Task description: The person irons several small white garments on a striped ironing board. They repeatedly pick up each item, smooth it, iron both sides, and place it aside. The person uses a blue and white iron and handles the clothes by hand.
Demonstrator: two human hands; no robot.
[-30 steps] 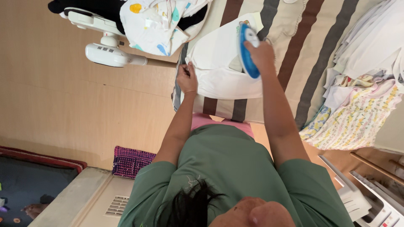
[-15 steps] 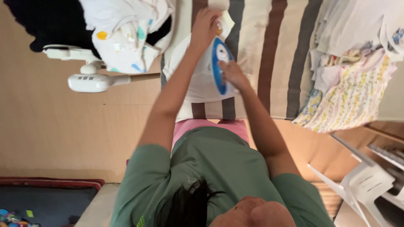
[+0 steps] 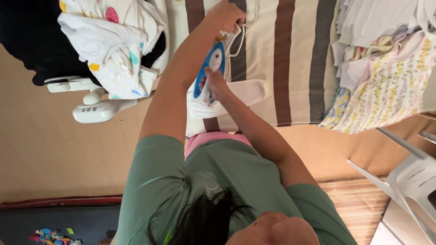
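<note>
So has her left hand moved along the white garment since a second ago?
Yes. The left hand has gone from the near edge of the white garment to its far end, further up the striped cloth, past the blue iron.

right hand (image 3: 213, 84) grips blue iron (image 3: 209, 68) on white garment (image 3: 240, 93); left hand (image 3: 225, 16) pins cloth.

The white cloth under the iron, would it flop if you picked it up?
Probably yes. The white cloth lies flat and thin on the striped pad, so it likely droops and weighs little. The left hand holds its far end while the right hand grips the iron, which suggests it slides or bunches easily.
</note>
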